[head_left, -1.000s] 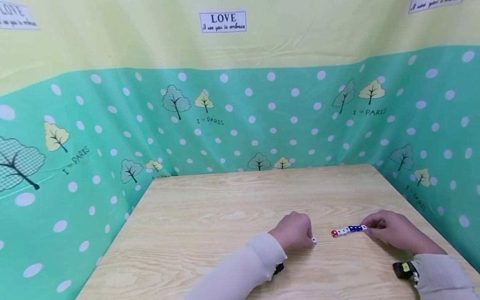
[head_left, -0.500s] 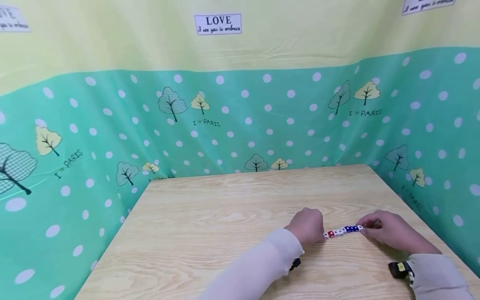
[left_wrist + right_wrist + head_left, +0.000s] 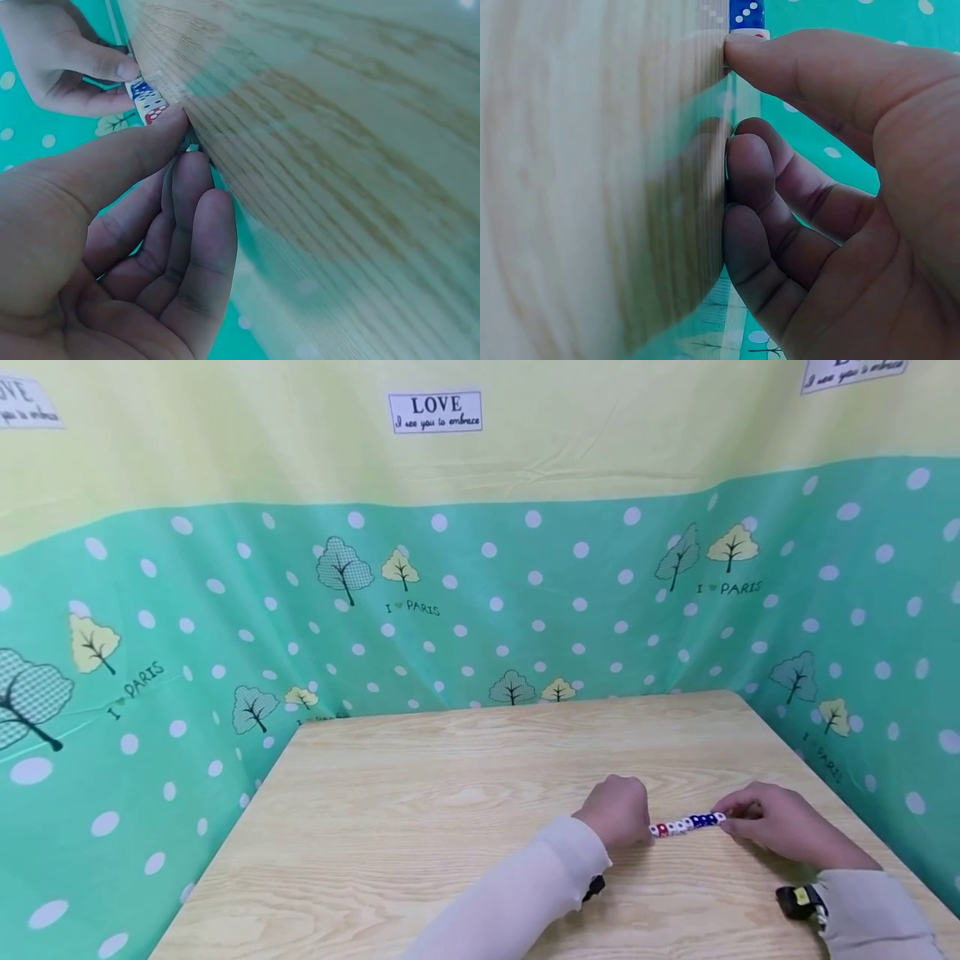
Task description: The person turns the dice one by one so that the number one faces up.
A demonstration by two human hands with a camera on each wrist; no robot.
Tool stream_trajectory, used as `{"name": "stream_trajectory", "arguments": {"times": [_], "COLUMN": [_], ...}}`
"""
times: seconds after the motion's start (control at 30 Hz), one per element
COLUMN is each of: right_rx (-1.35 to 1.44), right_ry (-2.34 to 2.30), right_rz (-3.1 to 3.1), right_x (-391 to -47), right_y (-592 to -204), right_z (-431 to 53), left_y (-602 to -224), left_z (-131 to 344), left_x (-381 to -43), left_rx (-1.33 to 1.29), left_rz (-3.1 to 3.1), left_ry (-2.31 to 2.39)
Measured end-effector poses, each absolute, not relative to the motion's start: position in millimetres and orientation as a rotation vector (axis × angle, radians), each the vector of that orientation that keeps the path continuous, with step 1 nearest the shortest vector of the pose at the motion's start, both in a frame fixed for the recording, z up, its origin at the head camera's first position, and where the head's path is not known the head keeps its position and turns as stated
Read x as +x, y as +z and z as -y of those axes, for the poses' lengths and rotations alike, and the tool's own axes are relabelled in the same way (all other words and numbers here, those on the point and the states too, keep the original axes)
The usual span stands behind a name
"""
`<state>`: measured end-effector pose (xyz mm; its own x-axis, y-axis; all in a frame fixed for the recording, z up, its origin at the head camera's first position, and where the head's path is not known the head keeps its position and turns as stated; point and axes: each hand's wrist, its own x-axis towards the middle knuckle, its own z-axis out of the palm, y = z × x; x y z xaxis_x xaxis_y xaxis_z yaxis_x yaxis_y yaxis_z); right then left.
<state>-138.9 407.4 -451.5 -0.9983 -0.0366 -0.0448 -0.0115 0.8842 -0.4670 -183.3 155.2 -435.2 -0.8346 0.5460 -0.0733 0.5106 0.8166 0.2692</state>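
A straight row of small dice (image 3: 679,825) lies on the table between my two hands. From the left it runs white die (image 3: 653,831), red die (image 3: 662,830), several white ones, several blue dice (image 3: 703,819), then another white die (image 3: 721,817). My left hand (image 3: 615,812) pinches the white die at the left end; in the left wrist view its thumb and fingertips mostly hide that die beside the red one. At the opposite end, thumb and forefinger of my right hand (image 3: 772,820) hold the last white die. The right wrist view shows its thumb against this die, below a blue die (image 3: 747,13).
The wood-grain table (image 3: 420,793) has a glossy top that reflects the hands. A green and yellow printed curtain (image 3: 465,577) encloses its back and both sides. A black wrist camera (image 3: 798,902) sits at the right cuff.
My left hand has moved right with its white die, bringing it up against the red end of the row. The right hand has stayed at the other end.
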Motion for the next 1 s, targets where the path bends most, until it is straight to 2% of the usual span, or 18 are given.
{"name": "stream_trajectory", "arguments": {"times": [0.63,1.0], "right_rx": [-0.067,-0.065], "right_ry": [-0.731,-0.742], "right_rz": [-2.985,-2.984], "right_x": [-151.6,-143.9], "right_y": [-451.4,-446.7], "right_z": [-402.6,-410.4], "left_y": [-434.4,-433.6], "left_z": [-148.6,-146.2], "left_x": [-187.8,-184.9], "left_rx": [0.773,0.819], "left_rz": [-2.872,-2.849], "left_ry": [0.407,0.411]}}
